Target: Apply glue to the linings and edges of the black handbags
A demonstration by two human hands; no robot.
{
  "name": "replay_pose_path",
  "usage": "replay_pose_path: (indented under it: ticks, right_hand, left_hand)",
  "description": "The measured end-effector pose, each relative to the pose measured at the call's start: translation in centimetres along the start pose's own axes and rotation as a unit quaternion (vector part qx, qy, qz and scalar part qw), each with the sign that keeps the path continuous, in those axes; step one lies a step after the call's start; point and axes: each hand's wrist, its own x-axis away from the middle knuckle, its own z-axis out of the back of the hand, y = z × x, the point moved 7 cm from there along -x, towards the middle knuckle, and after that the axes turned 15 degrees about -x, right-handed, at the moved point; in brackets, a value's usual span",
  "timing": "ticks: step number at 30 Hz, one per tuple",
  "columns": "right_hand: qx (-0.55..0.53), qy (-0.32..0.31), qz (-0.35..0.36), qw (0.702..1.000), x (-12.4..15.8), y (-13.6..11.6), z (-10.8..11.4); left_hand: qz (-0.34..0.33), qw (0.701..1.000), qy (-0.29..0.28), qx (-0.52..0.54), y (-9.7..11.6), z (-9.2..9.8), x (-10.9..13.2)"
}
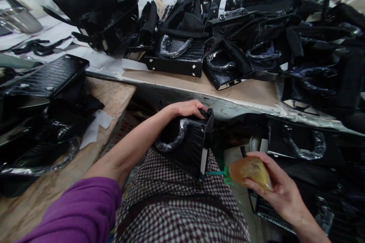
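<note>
Nozzle blocks low between held bag and bottle; room above seems open

Dim, soft light; white glints streak the wrapped handle below the gripping left hand, and shadow darkens the space under the table beyond. Far left of the grip, a metal pot looks blurred and stretched.

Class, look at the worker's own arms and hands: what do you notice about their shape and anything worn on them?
A plain purple sleeve, softly creased, ends near the left elbow. Both visible forearms are bare; the right sleeve, if any, is out of view. The left hand and right hand are ungloved, with no watch visible.
</note>
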Motion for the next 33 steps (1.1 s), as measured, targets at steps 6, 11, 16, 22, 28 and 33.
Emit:
replay_pose_path:
  ticks: [6,11,16,22,28,33]
  right_hand:
    - [-0.013,0.028,-0.022,0.999,0.8,1.5,0.4]
    - [0.01,0.055,-0.019,0.998,0.9,1.8,0.9]
    - [-0.018,0.039,-0.061,0.997,2.1,2.7,0.4]
    - [-0.074,0.081,-0.133,0.985,3.3,3.4,0.2]
    - [-0.085,0.135,-0.168,0.973,3.5,2.7,-0.6]
    - [-0.184,0.134,-0.184,0.956,3.0,4.3,-0.4]
  left_hand:
    - [-0.005,1.0,0.006,-0.023,-0.2,0.1,-0.2]
    - [-0.006,0.999,0.024,-0.038,-0.4,0.5,-0.2]
    - [-0.002,0.999,0.03,-0.035,-0.3,0.4,0.1]
    - [0.005,0.999,0.038,-0.025,-0.4,0.4,0.3]
    - [0.017,0.999,0.045,-0.014,-0.8,0.5,0.4]
    - [0.024,0.998,0.055,-0.011,-1.1,0.6,0.5]
